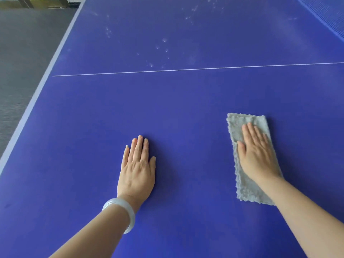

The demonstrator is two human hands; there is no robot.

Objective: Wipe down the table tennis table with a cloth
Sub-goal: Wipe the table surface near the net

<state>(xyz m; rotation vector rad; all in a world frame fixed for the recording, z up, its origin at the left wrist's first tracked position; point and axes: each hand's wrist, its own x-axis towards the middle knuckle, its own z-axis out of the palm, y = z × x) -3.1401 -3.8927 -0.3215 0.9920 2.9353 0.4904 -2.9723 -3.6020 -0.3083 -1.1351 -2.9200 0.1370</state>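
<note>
I saw the right hand (257, 155) pressed flat, fingers straight, on the gray cloth (247, 190) on the blue table (186, 101). The left hand (136, 170) lay flat on the table, holding nothing.

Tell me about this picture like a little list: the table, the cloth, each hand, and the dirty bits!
table: blue table tennis table, white line across it
cloth: grey, folded, flat on the table
right hand: flat on the cloth, pressing it
left hand: flat on the bare table, pale bracelet on wrist
dirty bits: white smudges beyond the line, not yet wiped
</note>
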